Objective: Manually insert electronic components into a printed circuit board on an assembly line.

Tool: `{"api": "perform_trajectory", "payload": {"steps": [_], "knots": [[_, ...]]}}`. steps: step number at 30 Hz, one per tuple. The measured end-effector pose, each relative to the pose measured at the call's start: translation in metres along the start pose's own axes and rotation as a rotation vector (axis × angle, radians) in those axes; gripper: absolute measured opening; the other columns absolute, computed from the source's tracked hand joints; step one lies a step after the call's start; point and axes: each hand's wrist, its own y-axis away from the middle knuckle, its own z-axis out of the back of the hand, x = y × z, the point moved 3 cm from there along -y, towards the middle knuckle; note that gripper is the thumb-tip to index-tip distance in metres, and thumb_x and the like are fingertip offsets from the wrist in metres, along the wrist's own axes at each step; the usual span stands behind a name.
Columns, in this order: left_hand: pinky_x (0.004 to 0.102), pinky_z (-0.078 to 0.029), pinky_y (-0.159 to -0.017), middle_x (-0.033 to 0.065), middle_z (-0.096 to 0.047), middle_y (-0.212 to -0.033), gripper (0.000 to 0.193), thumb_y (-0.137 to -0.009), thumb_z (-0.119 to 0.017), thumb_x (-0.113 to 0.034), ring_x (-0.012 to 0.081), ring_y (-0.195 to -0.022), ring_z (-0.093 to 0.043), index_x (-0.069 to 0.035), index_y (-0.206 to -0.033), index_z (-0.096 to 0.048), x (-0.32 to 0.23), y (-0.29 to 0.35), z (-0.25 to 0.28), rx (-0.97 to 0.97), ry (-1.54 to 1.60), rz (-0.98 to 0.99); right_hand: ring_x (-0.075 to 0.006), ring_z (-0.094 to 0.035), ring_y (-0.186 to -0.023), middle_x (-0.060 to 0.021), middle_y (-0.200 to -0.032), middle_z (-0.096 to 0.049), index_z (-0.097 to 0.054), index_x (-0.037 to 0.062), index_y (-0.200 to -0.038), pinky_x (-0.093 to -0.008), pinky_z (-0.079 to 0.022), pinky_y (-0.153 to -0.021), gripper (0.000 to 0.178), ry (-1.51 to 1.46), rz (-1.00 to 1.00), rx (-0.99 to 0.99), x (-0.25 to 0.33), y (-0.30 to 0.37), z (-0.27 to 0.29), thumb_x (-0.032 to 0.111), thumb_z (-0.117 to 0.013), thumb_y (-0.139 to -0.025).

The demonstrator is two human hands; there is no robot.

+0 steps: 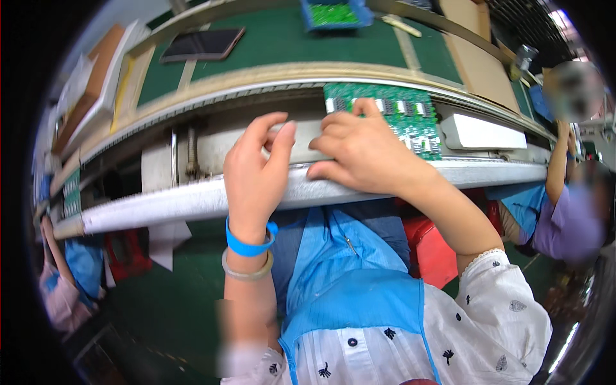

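Note:
A green circuit board (420, 131) with rows of black and white components rests across the rails of the conveyor, right of centre. My right hand (367, 151) is over the board's left part, hiding some of it. Its fingers are bent and its thumb stands apart; whether a fingertip touches the board cannot be made out. Left of the board, my left hand (255, 168) hovers over the conveyor's near rail, fingers curled with a gap to the thumb and nothing visible between them. A blue band and a pale bangle circle my left wrist.
The conveyor's white near rail (160, 204) runs across in front of me. A white block (484, 133) lies right of the board. Beyond are a dark tablet-like device (203, 45) and a blue bin (338, 25) of small green parts. Other people work at both sides.

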Motion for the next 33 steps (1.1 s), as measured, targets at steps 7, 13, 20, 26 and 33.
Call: {"api": "perform_trajectory", "payload": {"steps": [7,13,20,26,33], "knots": [[0.0285,-0.051,-0.072,0.0099,-0.074,-0.083,0.025,-0.099,-0.065,-0.019,0.0152,-0.078,-0.069,-0.003,-0.117,-0.069,-0.013,0.002,-0.001,0.063,-0.100,0.027,-0.0228,-0.062,-0.091,-0.0059,-0.081,-0.067,-0.074,0.0095,-0.087,-0.0457,-0.037,-0.088,0.043,0.026,-0.150,-0.055,-0.023,0.037,0.014,0.051,-0.066,-0.091],[0.0259,-0.047,-0.070,0.0081,-0.073,-0.082,0.028,-0.101,-0.061,-0.022,0.0108,-0.076,-0.062,-0.001,-0.117,-0.069,-0.013,0.002,-0.002,0.094,-0.153,0.053,-0.0239,-0.064,-0.087,-0.0069,-0.077,-0.068,-0.075,0.0107,-0.084,-0.0464,-0.037,-0.089,0.043,0.190,-0.432,-0.091,-0.068,0.100,0.032,0.051,-0.063,-0.094],[0.0274,-0.048,-0.072,0.0090,-0.074,-0.084,0.026,-0.101,-0.061,-0.020,0.0120,-0.078,-0.064,-0.001,-0.118,-0.068,-0.009,0.003,-0.002,0.102,-0.172,0.011,-0.0291,-0.066,-0.082,-0.0112,-0.074,-0.070,-0.077,0.0132,-0.080,-0.0459,-0.038,-0.087,0.044,0.365,-0.777,-0.094,-0.139,0.179,0.056,0.051,-0.060,-0.096],[0.0250,-0.046,-0.072,0.0056,-0.072,-0.083,0.025,-0.102,-0.061,-0.020,0.0093,-0.078,-0.062,-0.001,-0.117,-0.068,-0.009,0.003,-0.003,0.106,-0.178,-0.030,-0.0286,-0.069,-0.092,-0.0106,-0.084,-0.074,-0.080,0.0151,-0.091,-0.0494,-0.040,-0.088,0.044,0.502,-1.101,-0.020,-0.208,0.246,0.075,0.053,-0.059,-0.096],[0.0233,-0.046,-0.071,0.0038,-0.072,-0.082,0.025,-0.103,-0.060,-0.020,0.0071,-0.076,-0.061,0.000,-0.115,-0.069,-0.008,0.005,-0.005,0.116,-0.201,-0.055,-0.0318,-0.070,-0.095,-0.0106,-0.093,-0.075,-0.079,0.0135,-0.098,-0.0522,-0.046,-0.085,0.042,0.501,-1.255,-0.127,-0.242,0.300,0.081,0.051,-0.058,-0.097]]}}
